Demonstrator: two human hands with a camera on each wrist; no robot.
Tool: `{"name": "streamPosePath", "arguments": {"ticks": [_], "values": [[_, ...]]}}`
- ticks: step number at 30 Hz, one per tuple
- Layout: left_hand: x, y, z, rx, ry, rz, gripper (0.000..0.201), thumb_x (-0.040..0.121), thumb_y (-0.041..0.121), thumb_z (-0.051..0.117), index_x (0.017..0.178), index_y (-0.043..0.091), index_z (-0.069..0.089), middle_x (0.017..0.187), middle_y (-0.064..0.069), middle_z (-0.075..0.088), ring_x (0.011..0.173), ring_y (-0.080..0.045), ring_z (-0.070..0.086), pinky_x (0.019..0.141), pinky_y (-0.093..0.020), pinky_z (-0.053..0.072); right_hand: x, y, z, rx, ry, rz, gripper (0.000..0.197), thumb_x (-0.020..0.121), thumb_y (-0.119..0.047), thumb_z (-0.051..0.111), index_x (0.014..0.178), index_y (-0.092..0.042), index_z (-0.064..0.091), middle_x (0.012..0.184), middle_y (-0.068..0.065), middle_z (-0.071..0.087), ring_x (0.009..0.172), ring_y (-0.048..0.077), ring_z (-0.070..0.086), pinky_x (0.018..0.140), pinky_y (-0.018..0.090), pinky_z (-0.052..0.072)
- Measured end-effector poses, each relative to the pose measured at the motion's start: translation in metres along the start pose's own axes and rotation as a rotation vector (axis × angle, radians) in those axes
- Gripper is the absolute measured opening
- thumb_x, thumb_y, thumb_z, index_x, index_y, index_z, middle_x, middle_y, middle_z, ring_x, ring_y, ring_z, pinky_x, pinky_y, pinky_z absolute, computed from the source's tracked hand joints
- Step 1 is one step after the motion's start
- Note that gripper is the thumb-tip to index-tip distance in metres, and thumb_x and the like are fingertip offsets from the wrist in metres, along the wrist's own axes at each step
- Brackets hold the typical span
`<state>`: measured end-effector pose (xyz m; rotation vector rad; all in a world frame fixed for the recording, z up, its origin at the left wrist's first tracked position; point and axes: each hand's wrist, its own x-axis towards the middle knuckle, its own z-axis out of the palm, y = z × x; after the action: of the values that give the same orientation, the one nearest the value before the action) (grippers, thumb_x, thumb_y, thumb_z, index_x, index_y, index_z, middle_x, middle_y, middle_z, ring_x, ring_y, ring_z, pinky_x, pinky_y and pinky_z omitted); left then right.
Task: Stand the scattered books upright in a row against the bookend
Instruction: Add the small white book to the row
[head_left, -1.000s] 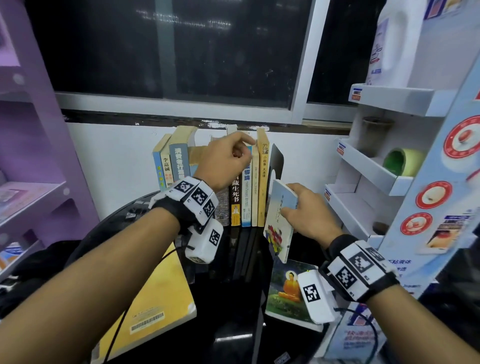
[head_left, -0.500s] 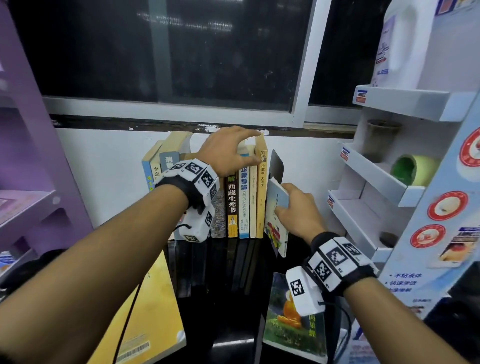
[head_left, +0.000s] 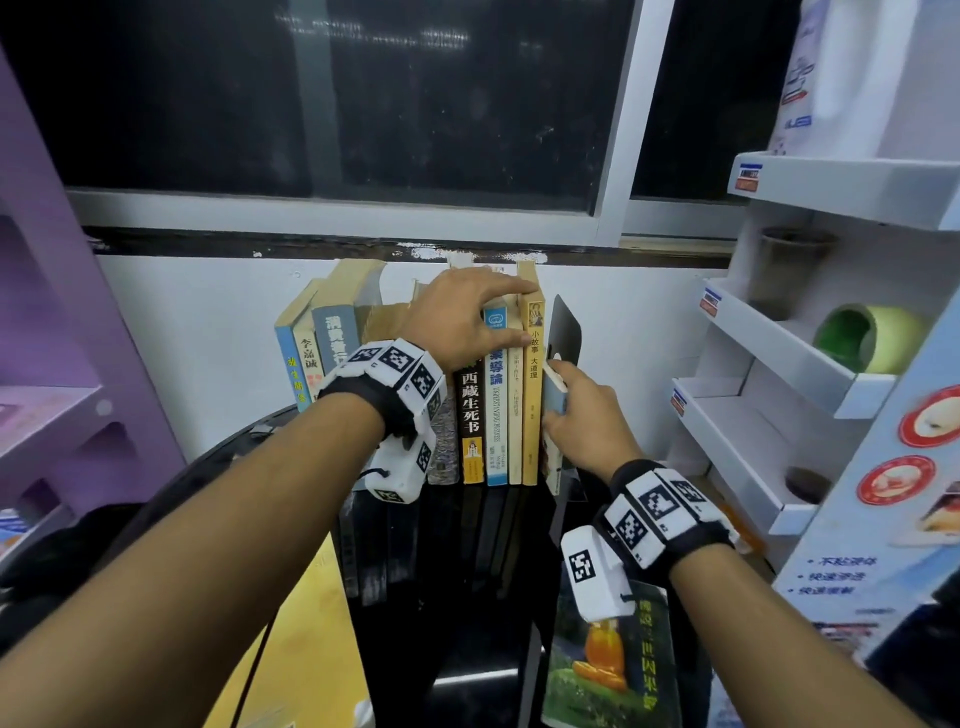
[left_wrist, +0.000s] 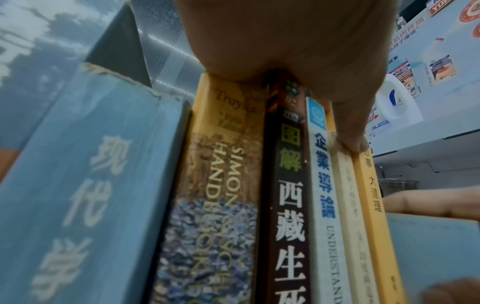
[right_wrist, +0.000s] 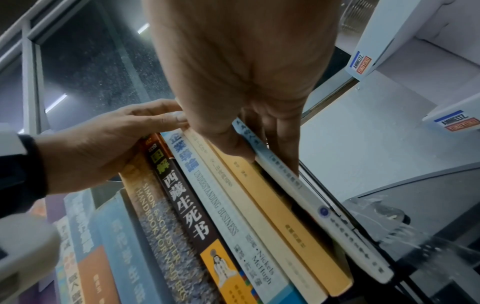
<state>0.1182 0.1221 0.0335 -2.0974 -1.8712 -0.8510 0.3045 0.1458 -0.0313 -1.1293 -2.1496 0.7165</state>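
Observation:
Several books (head_left: 493, 405) stand upright in a row on the black table (head_left: 467, 649), with a black bookend (head_left: 566, 332) at the row's right end. My left hand (head_left: 488, 317) lies over the book tops with straight fingers reaching the yellow book (head_left: 531, 405), and its thumb (left_wrist: 350, 131) presses a cream spine. My right hand (head_left: 576, 410) pinches a thin pale-blue book (head_left: 553, 395), upright in the gap between the yellow book and the bookend. In the right wrist view that thin book (right_wrist: 324, 211) leans against the yellow one.
A book with an orange seated figure on its cover (head_left: 608, 660) lies flat near the front right. A large yellow book (head_left: 301, 639) lies flat at the front left. White display shelves (head_left: 779, 353) stand close on the right, purple shelves (head_left: 52, 364) on the left.
My right hand has carried the thin book from a tilt in front of the row up into the gap beside the bookend. My left hand slid right along the book tops.

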Motion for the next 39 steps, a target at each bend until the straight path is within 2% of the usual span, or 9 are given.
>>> {"name": "streamPosePath", "arguments": {"ticks": [4,9,11,14,19,23,30,35,39], "values": [[-0.002,0.0,0.0,0.011,0.002,-0.014,0.059,0.08,0.057,0.066,0.135,0.039,0.052,0.129,0.001,0.06,0.122,-0.02,0.049,0.099,-0.038,0.038,0.007,0.001,0.001,0.032,-0.054,-0.004,0.05,0.091,-0.005,0.06,0.137,-0.02,0.047,0.124,0.002,0.063,0.091,0.004,0.055,0.07,0.008,0.044],[-0.003,0.001,-0.001,0.016,0.004,-0.02,0.061,0.081,0.056,0.065,0.137,0.039,0.049,0.133,-0.002,0.059,0.129,-0.022,0.045,0.101,-0.04,0.037,0.014,0.009,0.002,0.061,-0.122,0.008,0.062,0.088,-0.003,0.064,0.142,-0.026,0.041,0.124,-0.001,0.064,0.092,0.006,0.06,0.068,0.01,0.048],[-0.003,0.001,0.0,0.022,0.003,-0.029,0.061,0.081,0.057,0.065,0.137,0.041,0.048,0.136,-0.003,0.058,0.131,-0.022,0.044,0.103,-0.041,0.037,0.015,0.013,0.004,0.081,-0.135,0.012,0.067,0.087,-0.001,0.065,0.143,-0.028,0.039,0.124,-0.001,0.064,0.095,0.007,0.062,0.07,0.013,0.052],[-0.003,0.0,0.001,0.015,-0.002,-0.044,0.062,0.08,0.058,0.065,0.138,0.042,0.047,0.141,-0.004,0.054,0.135,-0.022,0.04,0.107,-0.043,0.034,0.016,0.017,0.005,0.088,-0.156,0.02,0.076,0.086,0.002,0.066,0.146,-0.031,0.033,0.127,0.0,0.062,0.105,0.012,0.064,0.082,0.024,0.055],[-0.004,0.001,0.0,0.003,-0.001,-0.046,0.063,0.08,0.056,0.066,0.138,0.041,0.048,0.141,-0.005,0.054,0.137,-0.022,0.039,0.109,-0.045,0.033,0.015,0.021,0.007,0.053,-0.207,0.03,0.087,0.087,0.0,0.066,0.151,-0.036,0.019,0.128,0.001,0.061,0.109,0.018,0.065,0.072,0.021,0.056],[-0.005,0.002,-0.001,0.004,-0.002,-0.044,0.062,0.08,0.056,0.066,0.138,0.041,0.048,0.14,-0.004,0.054,0.136,-0.022,0.04,0.108,-0.045,0.034,0.015,0.025,0.01,0.084,-0.187,0.039,0.086,0.089,0.001,0.063,0.15,-0.039,0.019,0.127,0.003,0.062,0.107,0.019,0.066,0.082,0.034,0.057],[-0.007,0.005,-0.002,-0.007,0.006,-0.04,0.061,0.082,0.052,0.067,0.138,0.038,0.049,0.139,-0.002,0.055,0.135,-0.022,0.04,0.107,-0.042,0.033,0.017,0.029,0.012,0.126,-0.186,0.025,0.088,0.09,0.004,0.059,0.15,-0.045,0.016,0.133,0.003,0.059,0.11,0.021,0.066,0.086,0.042,0.058],[-0.008,0.006,-0.002,-0.007,0.016,-0.035,0.06,0.082,0.052,0.067,0.138,0.037,0.05,0.135,-0.002,0.057,0.132,-0.022,0.043,0.104,-0.041,0.035,0.018,0.032,0.013,0.131,-0.193,0.023,0.088,0.09,0.002,0.06,0.15,-0.046,0.016,0.135,0.003,0.057,0.11,0.021,0.065,0.084,0.042,0.058],[-0.008,0.005,-0.001,-0.014,0.032,-0.024,0.059,0.081,0.053,0.066,0.136,0.037,0.052,0.125,0.0,0.062,0.12,-0.021,0.051,0.1,-0.042,0.043,0.017,0.03,0.013,0.093,-0.198,0.032,0.086,0.092,-0.001,0.059,0.15,-0.046,0.014,0.134,0.002,0.058,0.11,0.021,0.065,0.085,0.042,0.058]]}}
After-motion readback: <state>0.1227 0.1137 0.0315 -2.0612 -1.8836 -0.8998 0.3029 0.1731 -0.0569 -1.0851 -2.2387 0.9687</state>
